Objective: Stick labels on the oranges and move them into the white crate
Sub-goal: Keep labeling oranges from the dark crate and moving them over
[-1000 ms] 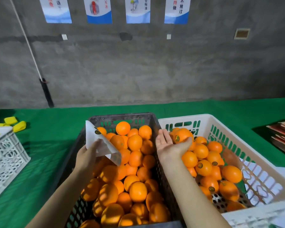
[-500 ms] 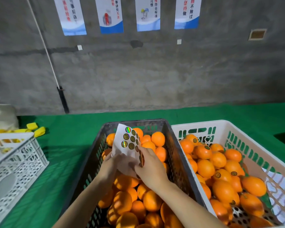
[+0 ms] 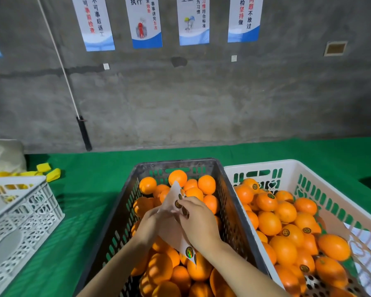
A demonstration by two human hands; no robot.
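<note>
A dark grey crate (image 3: 124,206) in the middle holds several unlabelled oranges (image 3: 206,184). To its right stands the white crate (image 3: 321,185) with several oranges (image 3: 268,222), many bearing round dark labels. Over the dark crate my left hand (image 3: 151,225) holds a white label sheet (image 3: 172,230) with several round stickers on it. My right hand (image 3: 198,220) lies on the sheet from the right, its fingertips pinching at the stickers near the sheet's upper part. Whether a sticker has come free is hidden by the fingers.
The crates stand on a green cloth (image 3: 90,189) against a grey concrete wall. A white lattice crate (image 3: 24,213) sits at the left, with yellow pieces (image 3: 51,174) behind it. A black-handled pole (image 3: 81,129) leans on the wall.
My right hand left the white crate, where it had released an orange, and came onto the label sheet. The sheet tilted lower over the dark crate. The view shifted left and upward.
</note>
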